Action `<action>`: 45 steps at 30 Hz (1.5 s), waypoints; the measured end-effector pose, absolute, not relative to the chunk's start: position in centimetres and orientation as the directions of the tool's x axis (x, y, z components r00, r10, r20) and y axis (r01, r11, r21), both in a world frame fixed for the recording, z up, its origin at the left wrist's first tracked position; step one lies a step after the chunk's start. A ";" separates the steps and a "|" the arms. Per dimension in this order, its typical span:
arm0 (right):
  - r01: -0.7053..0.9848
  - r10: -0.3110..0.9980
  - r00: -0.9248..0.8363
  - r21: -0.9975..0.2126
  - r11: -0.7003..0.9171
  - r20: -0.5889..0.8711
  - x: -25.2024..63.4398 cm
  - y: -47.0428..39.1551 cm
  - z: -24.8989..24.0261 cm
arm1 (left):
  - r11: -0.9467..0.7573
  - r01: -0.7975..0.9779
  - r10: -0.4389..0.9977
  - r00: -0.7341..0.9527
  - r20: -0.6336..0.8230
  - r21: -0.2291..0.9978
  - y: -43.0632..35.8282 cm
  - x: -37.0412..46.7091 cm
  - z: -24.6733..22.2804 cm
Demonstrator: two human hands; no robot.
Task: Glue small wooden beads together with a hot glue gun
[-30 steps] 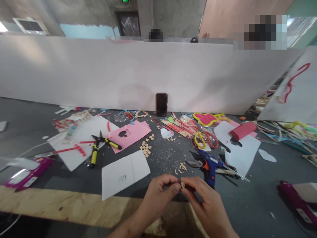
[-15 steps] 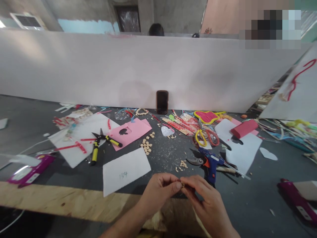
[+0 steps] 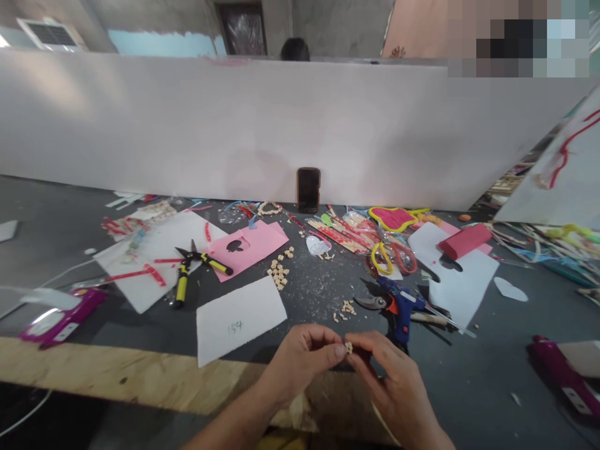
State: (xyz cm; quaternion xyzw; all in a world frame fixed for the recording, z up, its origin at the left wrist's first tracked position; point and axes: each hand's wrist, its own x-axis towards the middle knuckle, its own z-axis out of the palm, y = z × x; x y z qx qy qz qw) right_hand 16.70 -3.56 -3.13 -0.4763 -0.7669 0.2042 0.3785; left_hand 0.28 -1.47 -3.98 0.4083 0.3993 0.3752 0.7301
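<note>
Between the fingertips of both hands, above the table's near edge, is a small beige wooden piece [image 3: 349,347]. My left hand [image 3: 312,359] pinches it from the left with thumb and forefinger. From the right, my right hand [image 3: 387,369] holds the same piece, fingers closed on it. Just beyond the hands lie small loose wooden bits [image 3: 347,307]. A cluster of similar beige pieces [image 3: 278,274] sits farther left, beside a white card [image 3: 241,322] with writing on it.
A blue glue gun [image 3: 402,306] and pruning shears [image 3: 372,302] lie right of the hands. Yellow-handled pliers [image 3: 182,284], pink paper [image 3: 253,247] and scissors [image 3: 382,259] are farther back. A phone [image 3: 308,190] leans on the white partition [image 3: 187,125]. Purple devices [image 3: 65,319] flank both sides.
The small wooden piece shows more clearly between the fingertips, which have shifted slightly around it. The view has moved a little; the tabletop objects lie as before.
</note>
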 end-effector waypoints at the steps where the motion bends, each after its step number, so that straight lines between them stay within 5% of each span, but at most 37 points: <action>1: 0.573 0.884 -0.263 -0.674 0.466 0.387 16.7 -3.6 -3.2 | 0.387 -0.226 0.873 0.402 -0.277 0.894 -1.5 0.2 -3.9; 45: 0.546 0.856 -0.287 -0.660 0.515 0.430 16.6 -3.6 -3.2 | 0.500 -0.269 0.824 0.439 -0.357 0.823 -1.6 -0.2 -4.6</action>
